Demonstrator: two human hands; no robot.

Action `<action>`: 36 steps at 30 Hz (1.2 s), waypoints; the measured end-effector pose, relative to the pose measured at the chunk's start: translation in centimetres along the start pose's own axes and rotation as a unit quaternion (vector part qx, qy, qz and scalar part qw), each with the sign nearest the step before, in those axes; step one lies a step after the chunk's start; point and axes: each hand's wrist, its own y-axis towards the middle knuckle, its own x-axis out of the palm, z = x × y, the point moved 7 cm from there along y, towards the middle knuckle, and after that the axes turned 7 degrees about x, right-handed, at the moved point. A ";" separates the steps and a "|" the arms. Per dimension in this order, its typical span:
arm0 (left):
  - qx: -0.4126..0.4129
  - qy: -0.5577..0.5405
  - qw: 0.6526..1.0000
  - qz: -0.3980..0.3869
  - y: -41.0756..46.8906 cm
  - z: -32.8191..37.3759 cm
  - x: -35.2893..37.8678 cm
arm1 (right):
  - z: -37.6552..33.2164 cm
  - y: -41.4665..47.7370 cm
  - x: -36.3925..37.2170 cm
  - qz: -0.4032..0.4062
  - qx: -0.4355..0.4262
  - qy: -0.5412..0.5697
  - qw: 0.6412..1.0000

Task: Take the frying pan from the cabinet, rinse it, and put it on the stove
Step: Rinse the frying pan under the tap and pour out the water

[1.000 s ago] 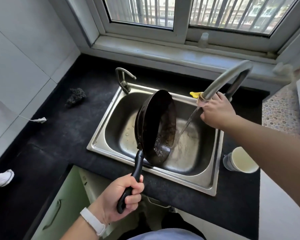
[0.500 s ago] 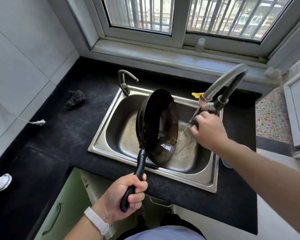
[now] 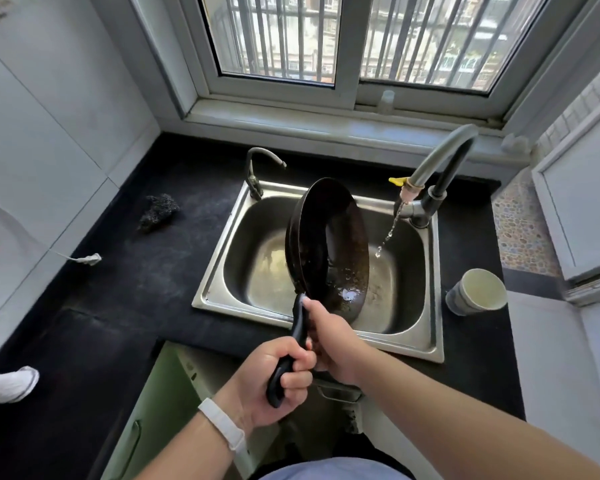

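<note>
The black frying pan (image 3: 329, 244) hangs tilted on edge over the steel sink (image 3: 219, 258), wet inside with a little water pooled at its low rim. My left hand (image 3: 278, 379) is shut on the lower end of the pan's black handle. My right hand (image 3: 329, 337) grips the same handle higher up, close to the pan's body. The tall grey faucet (image 3: 440, 161) at the sink's right back corner lets out only a thin broken trickle that falls beside the pan.
A small second tap (image 3: 257, 171) stands at the sink's back left. A dark scouring pad (image 3: 158, 211) lies on the black counter (image 3: 118, 289). A paper cup (image 3: 477, 292) sits right of the sink. A green cabinet door (image 3: 153, 403) hangs open below.
My right hand left the faucet and came down onto the pan's handle. The water stream has dwindled to a trickle. The pan turned slightly more upright.
</note>
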 end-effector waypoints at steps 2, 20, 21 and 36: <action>-0.004 -0.016 1.000 -0.009 -0.1 -0.1 0.1 | -0.1 0.6 0.8 -0.016 -0.003 0.044 0.999; 0.045 0.505 0.856 0.103 -3.5 4.6 0.5 | -1.3 1.8 3.2 0.012 -0.082 0.023 0.996; 0.045 0.484 0.866 0.113 -3.5 4.7 0.6 | -1.5 1.9 3.4 0.002 -0.083 0.028 0.996; 0.145 0.567 0.777 0.232 -4.3 5.9 0.2 | -2.6 0.6 5.1 -0.099 -0.112 -0.008 0.989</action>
